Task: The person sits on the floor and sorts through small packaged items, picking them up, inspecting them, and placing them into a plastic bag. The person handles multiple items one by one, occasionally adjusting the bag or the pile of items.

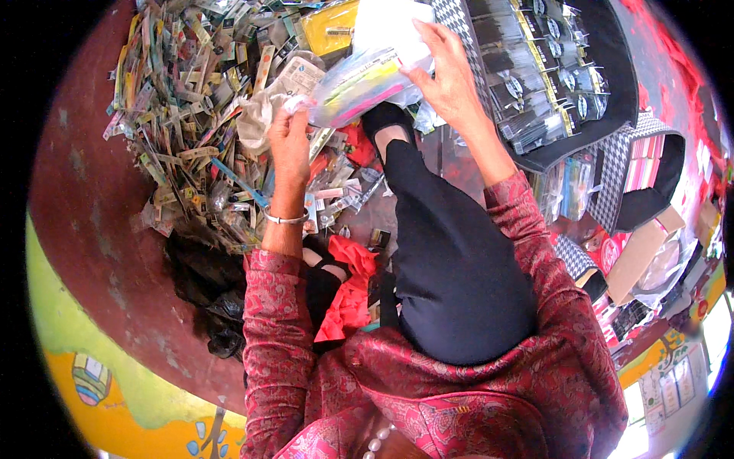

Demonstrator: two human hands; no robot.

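Note:
Between my hands is a clear plastic packet [359, 86] with long yellow, green and pink pieces inside; I cannot tell their kind. My left hand [290, 141] is closed in a pinch at its left end, where white crumpled plastic [297, 103] shows. My right hand [447, 73] grips the other end with thumb and fingers, beside a bright white sheet or bag [390, 27] whose kind is washed out by light. Under the packet lies a beige printed bag [297, 80], close to my left hand.
A large heap of small, slim plastic-wrapped packets [199, 107] covers the floor at left. Houndstooth-edged bins [623, 180] with packaged goods stand at right. Near my feet lie red paper [348, 287] and a black plastic bag [210, 287]. An open cardboard box [642, 252] sits at lower right.

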